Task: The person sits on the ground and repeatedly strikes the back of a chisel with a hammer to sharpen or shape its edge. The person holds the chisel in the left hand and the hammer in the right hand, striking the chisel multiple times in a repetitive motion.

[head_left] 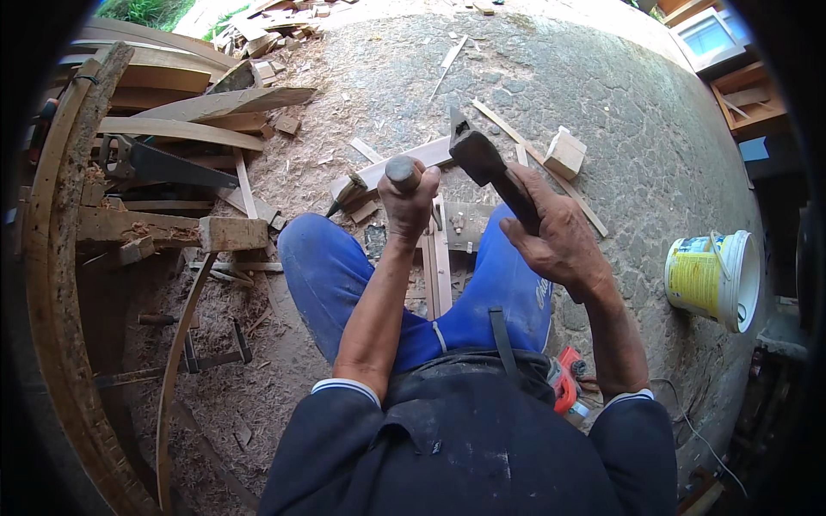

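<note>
My left hand (411, 202) grips a tool by its round wooden handle (403, 172), end up, over a pale timber strip (439, 292) between my knees; it looks like a chisel, its lower part mostly hidden. Raised to the right of it, my right hand (555, 236) holds a hammer or hatchet by its dark handle, the dark metal head (476, 148) up. A pale board (374, 179) lies beyond my hands, with another wooden-handled tool (348, 192) on it. A metal plate (465, 228) lies under the work.
Stacked curved timbers (198, 105), a handsaw (172, 168), an upright frame (60, 284) and clamps (215, 353) are at left. A wood block (565, 153) lies ahead. A white-and-yellow bucket (701, 279), red power tool (564, 378) and cable (697, 430) are at right.
</note>
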Available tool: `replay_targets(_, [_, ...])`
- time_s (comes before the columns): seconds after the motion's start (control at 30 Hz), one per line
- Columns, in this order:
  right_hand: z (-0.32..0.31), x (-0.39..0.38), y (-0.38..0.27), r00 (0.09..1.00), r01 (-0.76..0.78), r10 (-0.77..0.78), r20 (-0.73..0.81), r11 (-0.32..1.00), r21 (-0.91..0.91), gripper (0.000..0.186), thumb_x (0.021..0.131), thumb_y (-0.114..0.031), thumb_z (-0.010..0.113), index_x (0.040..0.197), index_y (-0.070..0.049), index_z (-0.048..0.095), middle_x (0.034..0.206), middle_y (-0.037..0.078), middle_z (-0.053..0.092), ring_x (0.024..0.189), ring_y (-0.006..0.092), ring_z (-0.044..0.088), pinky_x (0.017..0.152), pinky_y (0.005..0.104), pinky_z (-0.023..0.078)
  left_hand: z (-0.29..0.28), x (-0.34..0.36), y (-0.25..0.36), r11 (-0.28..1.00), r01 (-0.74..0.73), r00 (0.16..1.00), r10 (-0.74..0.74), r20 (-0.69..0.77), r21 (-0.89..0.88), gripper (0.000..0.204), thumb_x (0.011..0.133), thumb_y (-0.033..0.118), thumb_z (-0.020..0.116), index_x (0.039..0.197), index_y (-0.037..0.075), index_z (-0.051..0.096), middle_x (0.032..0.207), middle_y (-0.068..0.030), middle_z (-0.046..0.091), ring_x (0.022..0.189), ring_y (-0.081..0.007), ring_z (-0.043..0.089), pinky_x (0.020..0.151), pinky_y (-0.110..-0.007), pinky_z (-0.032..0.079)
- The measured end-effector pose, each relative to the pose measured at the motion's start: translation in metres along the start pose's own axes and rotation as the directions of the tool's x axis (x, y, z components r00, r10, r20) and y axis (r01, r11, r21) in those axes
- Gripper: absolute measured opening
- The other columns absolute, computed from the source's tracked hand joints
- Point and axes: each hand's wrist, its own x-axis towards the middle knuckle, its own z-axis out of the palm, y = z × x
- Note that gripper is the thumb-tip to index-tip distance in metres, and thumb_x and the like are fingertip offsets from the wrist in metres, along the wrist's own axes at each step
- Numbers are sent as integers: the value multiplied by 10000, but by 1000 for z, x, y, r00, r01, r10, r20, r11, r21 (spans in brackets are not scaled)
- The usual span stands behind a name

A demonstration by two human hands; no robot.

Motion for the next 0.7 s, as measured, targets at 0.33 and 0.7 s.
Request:
replay_targets(0.33, [1, 28, -2, 991, 118, -123, -47, 988, -99, 595, 886, -40, 668, 1447, -61, 470, 1058, 250, 709, 1014, 405, 718, 860, 470, 566, 28, 21, -29, 849, -395, 915, 327, 239, 351, 143, 763, 103, 777, 840, 37, 675, 734, -82, 671, 667, -250, 664, 642, -355, 531])
replay_targets(0.7, [-5, 27, 4, 970, 204, -228, -88, 953, -222, 593, 898, -85, 654, 1452, -88, 444, 957, 263, 700, 843, 428, 715, 716, 512, 572, 24, 17, -34, 965, -158, 980, 127, 153, 208, 71, 804, 51, 745, 839, 32, 686, 753, -2, 687, 718, -102, 646, 673, -303, 516])
